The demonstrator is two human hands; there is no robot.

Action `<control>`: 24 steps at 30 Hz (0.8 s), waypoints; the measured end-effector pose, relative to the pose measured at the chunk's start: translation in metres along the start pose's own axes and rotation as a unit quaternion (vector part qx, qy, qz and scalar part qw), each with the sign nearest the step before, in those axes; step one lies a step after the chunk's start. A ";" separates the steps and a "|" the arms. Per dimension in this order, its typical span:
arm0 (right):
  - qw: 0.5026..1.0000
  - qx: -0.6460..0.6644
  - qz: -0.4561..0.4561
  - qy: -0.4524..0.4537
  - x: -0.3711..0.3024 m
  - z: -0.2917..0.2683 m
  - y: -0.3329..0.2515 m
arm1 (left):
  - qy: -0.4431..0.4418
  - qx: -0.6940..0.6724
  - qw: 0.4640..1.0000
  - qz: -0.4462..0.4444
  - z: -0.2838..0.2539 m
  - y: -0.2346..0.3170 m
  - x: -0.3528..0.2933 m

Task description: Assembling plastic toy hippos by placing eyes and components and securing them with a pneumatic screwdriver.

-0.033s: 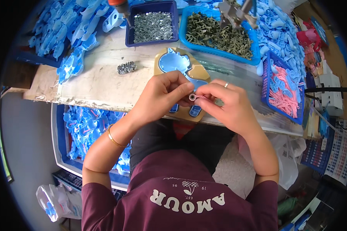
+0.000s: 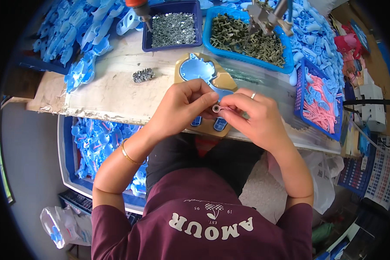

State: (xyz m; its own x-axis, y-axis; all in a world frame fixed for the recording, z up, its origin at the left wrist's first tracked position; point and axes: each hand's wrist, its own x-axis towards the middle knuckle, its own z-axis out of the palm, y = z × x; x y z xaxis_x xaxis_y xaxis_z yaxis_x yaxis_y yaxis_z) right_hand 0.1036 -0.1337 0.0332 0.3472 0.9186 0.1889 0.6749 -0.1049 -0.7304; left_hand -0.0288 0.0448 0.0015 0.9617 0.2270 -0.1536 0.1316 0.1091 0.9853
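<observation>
Both hands meet over the front edge of the bench, fingertips almost touching. Between them is a small pale pink piece with a round, hollow end [image 2: 216, 108]. My right hand [image 2: 251, 115] pinches its thin part between thumb and fingers. My left hand [image 2: 188, 104] is closed, its thumb and fingertips pressed against the round end; the fingers partly cover it. Under the hands lies a tan fixture block [image 2: 226, 78] with a light blue plastic shell [image 2: 197, 69] set in it. The hands hide the middle of the block.
A dark blue tray of small metal parts [image 2: 196, 44] and a light blue basket of metal clips [image 2: 264, 65] stand behind. A purple basket [image 2: 300, 93] holds pink strips. Blue shells [image 2: 63, 37] are heaped at left. A red-topped tool [image 2: 136, 3] hangs above. A small metal pile [image 2: 143, 75] lies left.
The whole view has shifted very slightly. Both hands keep the same pose around the small pink piece.
</observation>
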 end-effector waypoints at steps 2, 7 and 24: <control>0.997 -0.075 -0.020 0.008 0.005 0.008 0.002 | 0.043 0.067 0.997 0.006 -0.004 0.007 -0.003; 0.966 -0.209 -0.132 0.074 0.020 0.036 0.012 | 0.201 0.267 0.931 0.147 -0.025 0.005 -0.008; 0.982 -0.163 -0.083 -0.038 0.044 0.043 0.026 | 0.157 0.440 0.832 0.298 -0.033 -0.016 -0.011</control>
State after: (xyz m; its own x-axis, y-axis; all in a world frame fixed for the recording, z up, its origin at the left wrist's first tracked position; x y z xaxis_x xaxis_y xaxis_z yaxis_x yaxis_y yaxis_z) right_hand 0.1080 -0.0796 -0.0057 0.1726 0.9580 0.2289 0.8948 -0.0554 -0.4430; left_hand -0.0499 0.0729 -0.0150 0.8270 0.2447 0.5062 -0.0876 -0.8332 0.5460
